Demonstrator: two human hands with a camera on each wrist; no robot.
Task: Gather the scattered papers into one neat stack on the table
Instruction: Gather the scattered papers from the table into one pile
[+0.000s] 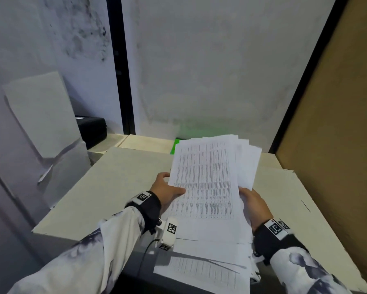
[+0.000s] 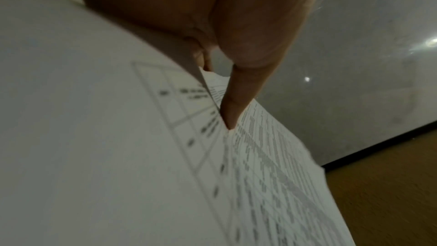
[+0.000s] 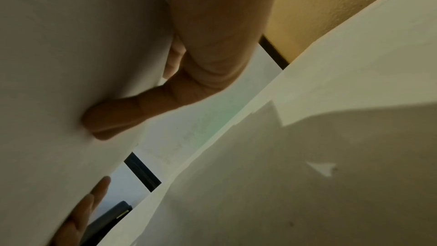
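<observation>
A loose bundle of printed papers (image 1: 208, 177) is lifted above the table (image 1: 119, 181), its sheets fanned and uneven at the top and bottom. My left hand (image 1: 167, 190) grips the bundle's left edge, thumb on the top sheet. My right hand (image 1: 255, 205) grips the right edge, thumb on top and fingers underneath. In the left wrist view a finger (image 2: 234, 104) presses between printed sheets (image 2: 272, 166). The right wrist view shows a finger (image 3: 132, 113) curled against the blank underside of the papers (image 3: 71, 63).
A green sheet (image 1: 175, 146) lies flat behind the bundle near the wall. A black case (image 1: 91, 129) sits at the back left beside leaning white boards (image 1: 42, 115). A brown panel (image 1: 337, 145) borders the table on the right.
</observation>
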